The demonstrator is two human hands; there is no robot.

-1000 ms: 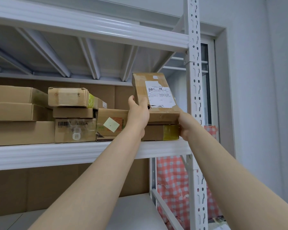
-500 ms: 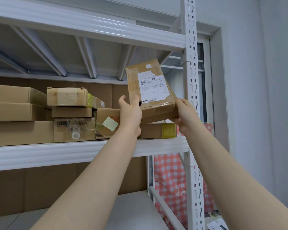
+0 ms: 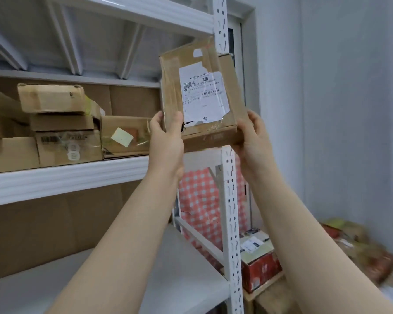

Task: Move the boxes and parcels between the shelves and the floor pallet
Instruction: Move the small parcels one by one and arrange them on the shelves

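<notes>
Cardboard: 1 parcel (image 3: 202, 98) gripped by fingers (image 3: 175, 126) of 2 hands (image 3: 166, 143) (image 3: 255, 143); maybe 7 boxes (image 3: 52, 98) shelved.

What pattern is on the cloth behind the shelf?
The cloth has red-and-white checks; the head view shows it.

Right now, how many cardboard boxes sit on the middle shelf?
7 visible: a far-left stack of three, a second stack of three beside it, and one yellow-stickered box by the left hand. The held parcel may hide more.
</notes>
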